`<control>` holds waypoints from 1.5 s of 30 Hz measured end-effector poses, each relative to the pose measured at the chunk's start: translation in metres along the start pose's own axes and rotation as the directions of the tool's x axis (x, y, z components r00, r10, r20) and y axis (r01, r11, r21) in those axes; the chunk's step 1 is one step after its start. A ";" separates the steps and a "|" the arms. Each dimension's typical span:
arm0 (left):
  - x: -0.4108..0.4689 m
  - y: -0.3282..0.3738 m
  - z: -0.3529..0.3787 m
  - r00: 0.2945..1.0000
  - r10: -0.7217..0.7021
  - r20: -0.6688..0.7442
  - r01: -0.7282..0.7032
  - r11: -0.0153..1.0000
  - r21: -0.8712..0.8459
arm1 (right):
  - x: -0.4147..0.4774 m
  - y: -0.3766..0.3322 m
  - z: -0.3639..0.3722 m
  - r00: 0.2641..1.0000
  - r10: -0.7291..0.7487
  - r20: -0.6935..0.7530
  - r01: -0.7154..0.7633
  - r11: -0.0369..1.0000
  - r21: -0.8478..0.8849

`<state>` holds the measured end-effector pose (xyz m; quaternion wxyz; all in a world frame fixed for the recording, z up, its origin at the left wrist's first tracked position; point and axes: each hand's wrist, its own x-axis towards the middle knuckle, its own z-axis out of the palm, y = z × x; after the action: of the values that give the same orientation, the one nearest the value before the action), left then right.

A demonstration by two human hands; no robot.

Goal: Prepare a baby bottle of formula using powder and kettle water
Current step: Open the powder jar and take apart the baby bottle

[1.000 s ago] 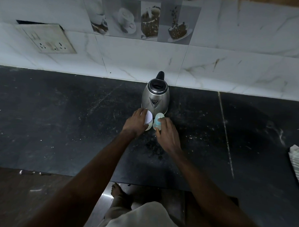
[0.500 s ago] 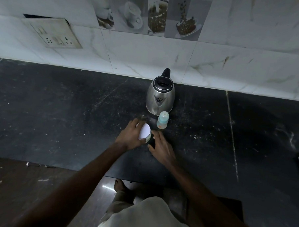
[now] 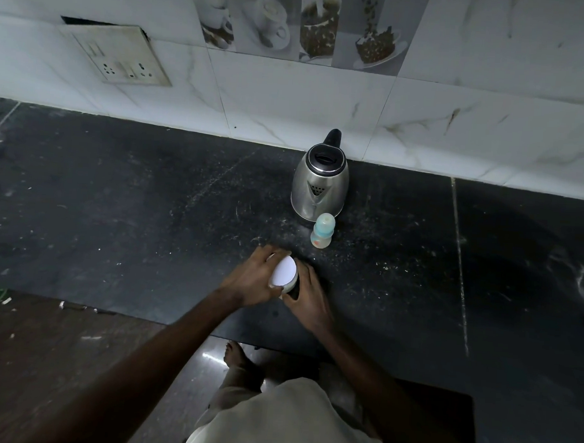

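A small tin with a white lid (image 3: 284, 270) sits tilted between my hands near the counter's front. My left hand (image 3: 253, 280) curls round the lid from the left. My right hand (image 3: 309, 297) grips the dark body of the tin from the right. A small baby bottle (image 3: 322, 235) with a pale blue cap stands alone on the black counter (image 3: 150, 208), just in front of a steel kettle (image 3: 320, 184) with a black lid and handle. The tin's contents are hidden.
A tiled wall runs behind the counter, with a socket plate (image 3: 115, 54) at the upper left. The counter's front edge is close below my hands. My foot (image 3: 238, 354) shows on the floor beneath.
My right hand let go of the baby bottle, which now stands by the kettle. Both hands drew the tin back toward the counter's front edge, and my right hand now grips it.
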<state>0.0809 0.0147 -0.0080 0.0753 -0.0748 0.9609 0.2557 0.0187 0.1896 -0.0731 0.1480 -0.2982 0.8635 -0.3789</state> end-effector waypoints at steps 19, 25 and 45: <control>-0.006 0.015 0.004 0.996 -0.074 -0.041 0.076 0.996 0.037 | 0.054 0.011 -0.081 0.911 0.195 -0.364 -0.210 0.978 -0.001; -0.003 0.023 -0.001 0.976 -0.036 -0.215 0.047 0.998 0.048 | 0.052 0.017 -0.072 0.932 0.231 -0.278 -0.239 0.971 0.006; 0.003 0.041 0.008 0.983 -0.099 -0.157 0.111 0.991 0.075 | 0.106 0.010 -0.070 0.959 0.220 -0.176 -0.235 0.970 -0.066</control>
<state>0.0710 0.0530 0.0045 0.0179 -0.1415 0.9684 0.2046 -0.1016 0.1678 -0.0372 0.1045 -0.1702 0.9170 -0.3453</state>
